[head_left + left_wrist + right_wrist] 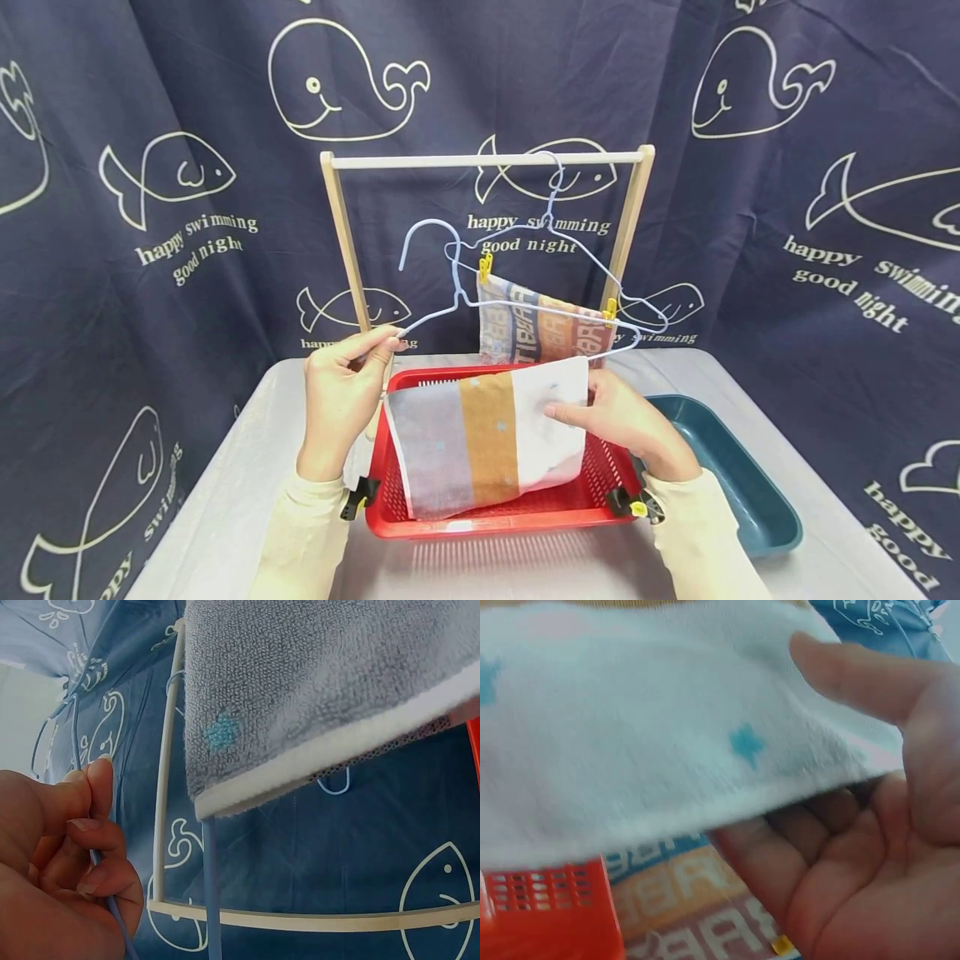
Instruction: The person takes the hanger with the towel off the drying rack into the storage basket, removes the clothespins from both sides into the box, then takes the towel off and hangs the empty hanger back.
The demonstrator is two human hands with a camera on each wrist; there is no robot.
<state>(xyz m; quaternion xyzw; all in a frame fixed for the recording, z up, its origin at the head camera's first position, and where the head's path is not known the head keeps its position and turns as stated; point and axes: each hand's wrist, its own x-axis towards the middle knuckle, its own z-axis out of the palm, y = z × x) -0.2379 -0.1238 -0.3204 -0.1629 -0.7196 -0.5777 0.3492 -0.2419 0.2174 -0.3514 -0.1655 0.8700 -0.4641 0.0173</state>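
Observation:
My left hand (347,392) pinches the left arm of a light-blue clothes hanger (459,293) between thumb and fingers. A small towel (489,433) with grey, mustard and white bands hangs folded over the hanger's lower bar, which shows poking out of the grey end in the left wrist view. At the towel's white end, my right hand (626,417) holds its edge, thumb in front and fingers behind. In the right wrist view those fingertips are partly hidden by the white cloth (645,750).
Below the towel stands a red basket (495,527). Behind it is a rack (420,162), where a second hanger (551,218) carries a lettered towel (540,321) held by yellow clothespins (485,267). A dark teal tray (738,475) lies on the right.

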